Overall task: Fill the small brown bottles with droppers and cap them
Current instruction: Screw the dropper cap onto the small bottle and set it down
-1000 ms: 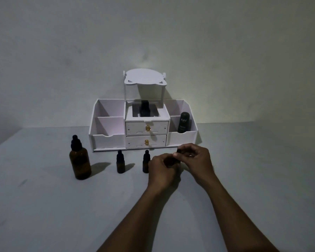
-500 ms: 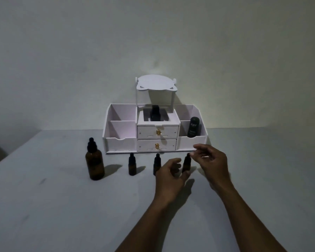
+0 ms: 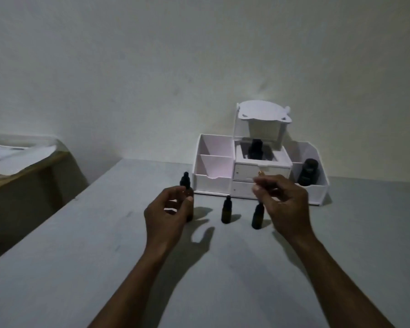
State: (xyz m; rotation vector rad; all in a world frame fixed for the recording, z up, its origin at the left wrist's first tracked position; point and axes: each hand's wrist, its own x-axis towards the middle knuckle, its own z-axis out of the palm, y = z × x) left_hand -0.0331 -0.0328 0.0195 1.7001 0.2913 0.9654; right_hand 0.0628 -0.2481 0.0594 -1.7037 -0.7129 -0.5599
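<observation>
Left hand (image 3: pixel 168 210) is hovering loose and empty, right hand (image 3: pixel 283 204) unreadable, beside small bottles (image 3: pixel 226 212) likely light, slick, best gripped mid-body.

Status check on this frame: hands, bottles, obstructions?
Left hand open, at large brown dropper bottle, not gripping. Right hand loosely curled, empty. Two small brown bottles upright, capped. White organizer behind, not in the way.

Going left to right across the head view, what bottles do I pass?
The large brown bottle → small brown bottle → second small brown bottle → black bottle in the organizer's right compartment.
</observation>
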